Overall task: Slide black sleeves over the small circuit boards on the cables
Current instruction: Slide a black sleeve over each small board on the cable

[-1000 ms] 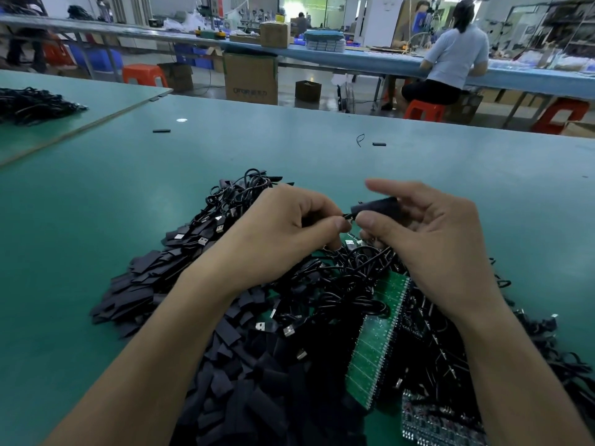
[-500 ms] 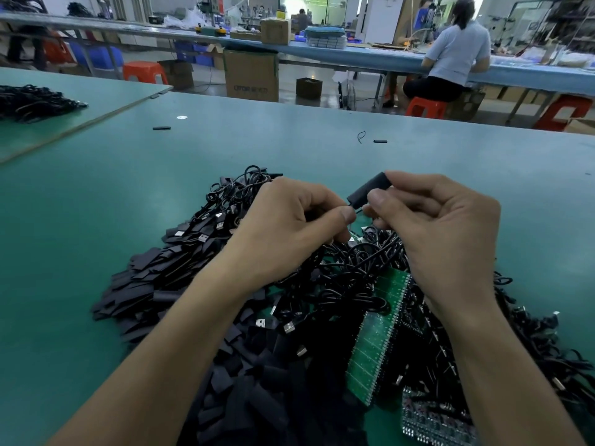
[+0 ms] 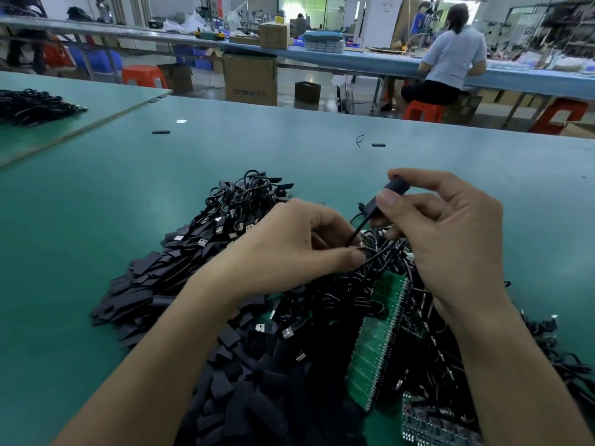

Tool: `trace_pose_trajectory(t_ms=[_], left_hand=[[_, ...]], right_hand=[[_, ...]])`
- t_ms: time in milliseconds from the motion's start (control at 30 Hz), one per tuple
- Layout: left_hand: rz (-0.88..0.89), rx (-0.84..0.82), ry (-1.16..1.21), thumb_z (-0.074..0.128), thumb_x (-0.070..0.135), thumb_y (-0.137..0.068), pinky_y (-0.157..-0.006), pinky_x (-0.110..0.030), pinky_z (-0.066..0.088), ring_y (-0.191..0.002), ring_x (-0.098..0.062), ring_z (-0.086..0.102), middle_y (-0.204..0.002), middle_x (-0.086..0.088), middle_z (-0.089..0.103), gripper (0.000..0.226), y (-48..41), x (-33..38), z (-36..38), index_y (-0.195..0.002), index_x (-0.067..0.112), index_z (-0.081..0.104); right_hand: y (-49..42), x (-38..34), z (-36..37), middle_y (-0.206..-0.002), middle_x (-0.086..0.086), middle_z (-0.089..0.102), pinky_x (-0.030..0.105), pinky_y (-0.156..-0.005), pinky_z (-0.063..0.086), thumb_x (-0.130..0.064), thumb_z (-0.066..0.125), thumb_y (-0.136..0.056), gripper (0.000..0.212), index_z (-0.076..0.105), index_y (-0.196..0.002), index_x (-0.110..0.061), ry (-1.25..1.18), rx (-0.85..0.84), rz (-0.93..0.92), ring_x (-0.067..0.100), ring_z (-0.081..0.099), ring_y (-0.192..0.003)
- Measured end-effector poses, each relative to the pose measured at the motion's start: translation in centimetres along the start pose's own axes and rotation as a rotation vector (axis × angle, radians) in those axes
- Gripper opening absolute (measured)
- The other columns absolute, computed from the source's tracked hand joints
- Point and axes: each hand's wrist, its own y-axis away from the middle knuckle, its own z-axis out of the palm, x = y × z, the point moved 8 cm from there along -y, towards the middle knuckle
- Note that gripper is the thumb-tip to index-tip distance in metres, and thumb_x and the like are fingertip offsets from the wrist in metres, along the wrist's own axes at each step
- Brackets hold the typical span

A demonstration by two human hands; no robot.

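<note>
Above the cable heap toward the tabletop's near edge, a worker's right hand pinches a black sleeve, likely light and easily squashed, by its sides, while the left hand's curled fingers pinch the limp cable just below it.

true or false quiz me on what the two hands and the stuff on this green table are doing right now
1. The right hand pinches a black sleeve. True.
2. The left hand lies flat on the table. False: it pinches a black cable.
3. A green circuit board panel lies among the tangled cables. True.
4. The loose sleeves are piled right of the hands. False: they lie to the left.
</note>
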Motion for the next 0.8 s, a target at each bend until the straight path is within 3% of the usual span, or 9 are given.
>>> trace_pose_trajectory(t_ms=[67,133,300,400,533,633,700,767,800], left_hand=[[-0.013,-0.016,-0.068,0.079,0.031,-0.084,-0.076,-0.023,0.06,-0.076,-0.003,0.072,-0.082,0.012,0.076,0.012,0.1,-0.3,0.0,-0.093,0.024,0.077],[-0.001,0.073,-0.075,0.08,0.03,-0.082,-0.07,-0.015,0.056,-0.072,0.001,0.071,-0.079,0.016,0.075,0.009,0.1,-0.3,-0.8,-0.09,0.027,0.077],[-0.062,0.67,-0.1,0.078,0.027,-0.086,-0.071,-0.004,0.047,-0.068,0.011,0.065,-0.072,0.02,0.071,0.015,0.0,-1.8,-7.4,-0.1,0.021,0.078],[-0.125,0.863,-0.208,0.072,0.028,-0.092,-0.08,-0.017,0.05,-0.074,-0.001,0.066,-0.077,0.013,0.069,0.021,-0.4,-2.9,-11.0,-0.106,0.014,0.077],[-0.277,0.873,-0.298,0.066,0.028,-0.096,-0.084,-0.038,0.053,-0.086,-0.033,0.068,-0.082,-0.011,0.073,0.024,-2.0,-6.8,-13.3,-0.095,0.006,0.077],[-0.407,0.795,-0.313,0.065,0.028,-0.096,-0.088,-0.038,0.052,-0.095,-0.034,0.067,-0.09,-0.014,0.074,0.023,-3.3,-10.5,-13.3,-0.094,0.007,0.076],[-0.513,0.756,-0.292,0.066,0.034,-0.095,-0.093,-0.036,0.05,-0.104,-0.029,0.066,-0.103,-0.009,0.074,0.023,-3.4,-12.6,-12.9,-0.103,0.015,0.076],[-0.577,0.737,-0.24,0.066,0.041,-0.093,-0.099,-0.038,0.048,-0.111,-0.026,0.063,-0.111,-0.005,0.073,0.026,-3.2,-14.0,-12.7,-0.109,0.022,0.075],[-0.577,0.74,-0.229,0.065,0.043,-0.093,-0.1,-0.039,0.048,-0.113,-0.026,0.063,-0.113,-0.003,0.072,0.027,-3.1,-14.0,-12.7,-0.11,0.024,0.074]], right_hand=[[0.0,0.0,-0.3,-0.075,-0.004,0.076,0.018,-0.057,0.053,-0.011,0.075,-0.088,0.019,0.068,-0.103,-0.022,0.001,0.018,0.01,0.014,0.073,-0.064],[0.0,0.0,-0.7,-0.077,-0.006,0.077,0.019,-0.059,0.054,-0.014,0.072,-0.091,0.016,0.067,-0.103,-0.024,0.041,0.056,0.018,0.012,0.073,-0.067],[-0.2,-1.0,-3.4,-0.082,-0.019,0.071,0.026,-0.075,0.055,-0.032,0.063,-0.095,0.008,0.067,-0.099,-0.038,0.342,0.241,-0.059,-0.003,0.068,-0.083],[-0.4,0.1,-3.1,-0.094,-0.014,0.069,0.023,-0.084,0.045,-0.033,0.064,-0.094,0.012,0.07,-0.104,-0.032,0.559,0.148,0.044,0.006,0.064,-0.09],[-0.3,2.5,-2.4,-0.097,-0.005,0.065,0.018,-0.078,0.038,-0.037,0.065,-0.092,0.028,0.069,-0.117,-0.025,0.717,-0.021,0.211,0.012,0.06,-0.088],[-0.3,3.0,-2.3,-0.082,-0.014,0.052,0.0,-0.056,0.036,-0.03,0.066,-0.093,0.027,0.066,-0.12,-0.028,0.748,-0.063,0.235,-0.002,0.054,-0.061],[-0.2,2.7,-2.2,-0.088,-0.014,0.055,0.003,-0.057,0.036,-0.025,0.068,-0.092,0.03,0.064,-0.122,-0.03,0.742,-0.069,0.206,-0.004,0.053,-0.057],[-0.2,2.4,-2.2,-0.093,-0.012,0.055,0.019,-0.074,0.041,-0.025,0.071,-0.091,0.033,0.064,-0.122,-0.034,0.694,-0.061,0.181,-0.003,0.057,-0.074],[-0.3,2.3,-2.2,-0.091,-0.015,0.056,0.022,-0.075,0.042,-0.026,0.072,-0.089,0.031,0.065,-0.118,-0.035,0.652,-0.055,0.172,0.0,0.06,-0.079]])
